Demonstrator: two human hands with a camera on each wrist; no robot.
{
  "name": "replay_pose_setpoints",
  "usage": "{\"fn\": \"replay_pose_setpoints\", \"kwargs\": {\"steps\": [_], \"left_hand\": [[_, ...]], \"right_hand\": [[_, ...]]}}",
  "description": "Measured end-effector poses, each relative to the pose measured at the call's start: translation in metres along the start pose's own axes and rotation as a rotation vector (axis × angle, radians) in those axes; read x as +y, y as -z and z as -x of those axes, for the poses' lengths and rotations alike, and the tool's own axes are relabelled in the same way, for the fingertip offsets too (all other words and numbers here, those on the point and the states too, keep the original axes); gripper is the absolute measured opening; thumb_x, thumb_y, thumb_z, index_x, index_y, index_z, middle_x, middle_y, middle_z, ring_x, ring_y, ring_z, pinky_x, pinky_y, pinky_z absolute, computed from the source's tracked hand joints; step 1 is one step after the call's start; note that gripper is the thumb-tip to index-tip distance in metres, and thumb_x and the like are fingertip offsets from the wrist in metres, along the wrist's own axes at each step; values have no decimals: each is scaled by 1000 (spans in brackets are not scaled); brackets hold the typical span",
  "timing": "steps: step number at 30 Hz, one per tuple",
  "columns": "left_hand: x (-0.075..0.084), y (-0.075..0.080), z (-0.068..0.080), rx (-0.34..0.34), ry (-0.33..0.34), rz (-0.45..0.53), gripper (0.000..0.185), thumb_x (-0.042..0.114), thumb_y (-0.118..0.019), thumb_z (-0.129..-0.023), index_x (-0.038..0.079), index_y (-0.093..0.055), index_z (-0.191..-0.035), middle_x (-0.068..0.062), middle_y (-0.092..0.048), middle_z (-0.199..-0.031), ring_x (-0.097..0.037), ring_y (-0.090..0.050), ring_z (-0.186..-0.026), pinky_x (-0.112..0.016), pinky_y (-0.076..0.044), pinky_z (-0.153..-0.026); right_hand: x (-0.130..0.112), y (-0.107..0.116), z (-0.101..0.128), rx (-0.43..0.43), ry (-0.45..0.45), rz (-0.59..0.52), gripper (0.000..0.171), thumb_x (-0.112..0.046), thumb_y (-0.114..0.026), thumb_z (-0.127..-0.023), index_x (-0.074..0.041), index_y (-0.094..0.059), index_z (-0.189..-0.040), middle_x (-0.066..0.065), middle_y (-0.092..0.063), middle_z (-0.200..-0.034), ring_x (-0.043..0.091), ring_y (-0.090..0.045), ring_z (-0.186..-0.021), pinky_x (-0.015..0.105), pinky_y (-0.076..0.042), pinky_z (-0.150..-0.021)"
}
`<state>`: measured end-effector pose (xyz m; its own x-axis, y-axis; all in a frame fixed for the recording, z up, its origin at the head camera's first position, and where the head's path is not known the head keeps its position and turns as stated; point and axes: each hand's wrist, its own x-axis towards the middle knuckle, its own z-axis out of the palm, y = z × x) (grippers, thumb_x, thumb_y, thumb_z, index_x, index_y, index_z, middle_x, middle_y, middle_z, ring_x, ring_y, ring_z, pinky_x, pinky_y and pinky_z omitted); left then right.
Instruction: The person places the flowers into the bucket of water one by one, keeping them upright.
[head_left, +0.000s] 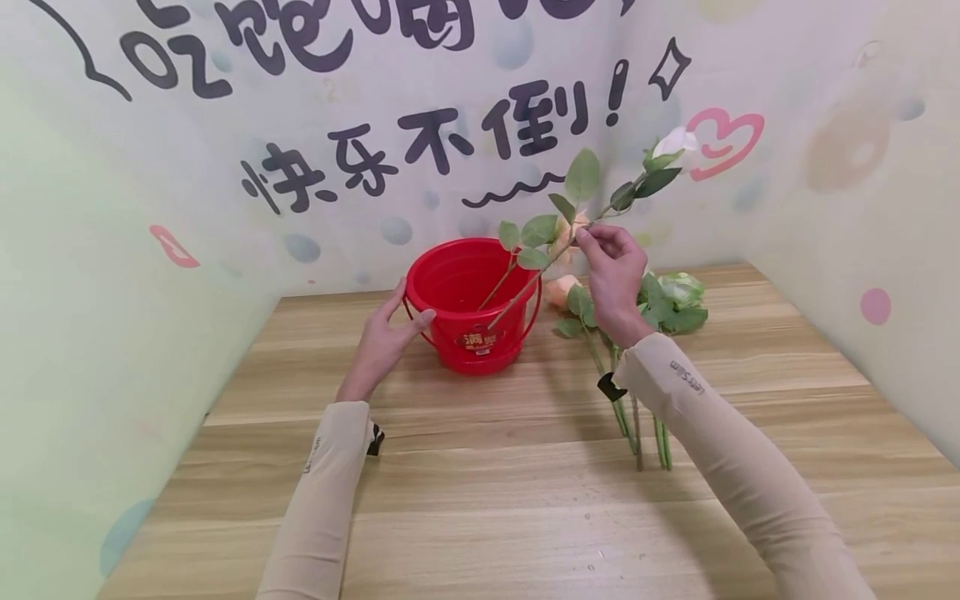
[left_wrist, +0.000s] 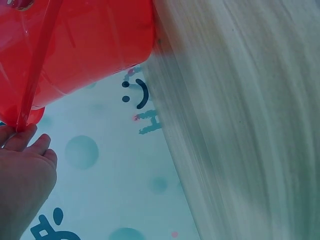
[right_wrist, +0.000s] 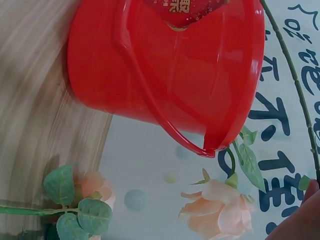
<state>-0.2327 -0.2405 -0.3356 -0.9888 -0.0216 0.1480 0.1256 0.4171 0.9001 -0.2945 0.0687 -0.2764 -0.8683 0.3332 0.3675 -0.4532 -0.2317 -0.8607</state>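
Note:
In the head view, my left hand (head_left: pixel 381 343) rests against the left side of the red bucket (head_left: pixel 480 367), thumb and fingers spread along the rim. In the left wrist view its fingertips (left_wrist: pixel 24 140) touch the bucket near the handle joint. My right hand (head_left: pixel 617 271) pinches the stem of a white rose (head_left: pixel 671 148) between thumb and fingers. This stem slants down to the left, its cut end overlapping the bucket's front rim. A peach rose (right_wrist: pixel 220 210) stands in the bucket, its bloom leaning out past the right rim.
Right of the bucket, several flowers lie on the wooden table (head_left: pixel 480 500), among them a peach rose (head_left: pixel 562 292) and a green-white bloom (head_left: pixel 681 290). Their stems (head_left: pixel 660 442) point toward the front. A printed wall (head_left: pixel 360 225) rises directly behind the table, with side walls left and right.

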Motion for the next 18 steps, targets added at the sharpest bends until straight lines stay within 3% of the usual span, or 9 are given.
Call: {"fn": "replay_pose_setpoints", "kwargs": {"steps": [3, 10, 18], "left_hand": [[4, 0, 1, -5, 15, 2, 79, 39, -69, -100, 22, -27, -165, 2, -24, -170, -25, -22, -155, -56, -41, -112], [44, 3, 22, -25, 36, 1, 79, 33, -66, -102, 9, -24, -164, -9, -23, -170, -32, -22, -154, -56, -40, -113], [48, 4, 24, -25, 40, 1, 78, 33, -66, -102, 9, -26, -164, -8, -24, -170, -30, -23, -154, -55, -41, -113]], "right_hand": [[1, -2, 0, 22, -4, -4, 19, -1, -74, -94, -16, -68, -85, -8, -69, -77, 7, -65, -75, 20, -46, -68], [2, -5, -3, 48, 14, -27, 16, -2, -74, -95, -14, -69, -87, -6, -68, -79, 9, -64, -77, 21, -50, -71], [2, -8, -6, 78, 17, -53, 14, 1, -74, -94, -11, -68, -89, -4, -68, -80, 10, -64, -77, 23, -51, -73]]}}
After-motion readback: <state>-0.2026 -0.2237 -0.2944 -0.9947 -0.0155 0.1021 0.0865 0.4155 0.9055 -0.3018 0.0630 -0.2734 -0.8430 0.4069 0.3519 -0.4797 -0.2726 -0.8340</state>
